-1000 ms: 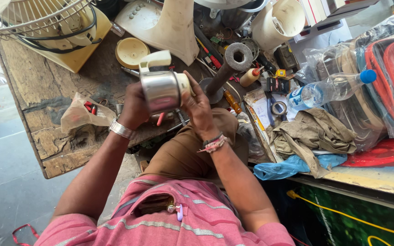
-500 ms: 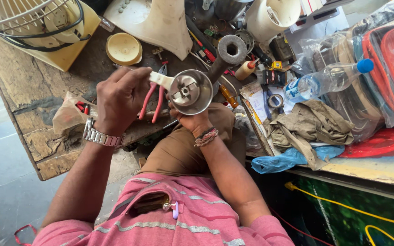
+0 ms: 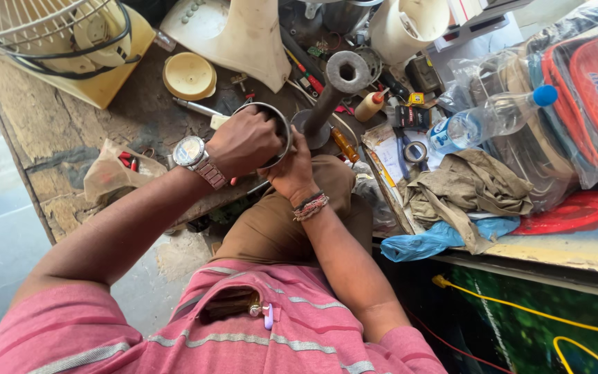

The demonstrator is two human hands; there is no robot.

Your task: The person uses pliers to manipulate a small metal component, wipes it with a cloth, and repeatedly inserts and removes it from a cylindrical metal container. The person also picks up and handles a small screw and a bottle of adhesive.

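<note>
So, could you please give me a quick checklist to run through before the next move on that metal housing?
1. Grip: left hand and right hand both clasp the round metal housing: ok.
2. Housing above the lap, not resting on the bench: ok.
3. Inside of the housing visible: covered by the left hand: cannot tell.
4. Pliers within sight: only a bit of red shows under the left hand: cannot tell.
5. Bench space close by: crowded by the grey pipe stand and yellow-handled screwdriver: not ok.
</note>
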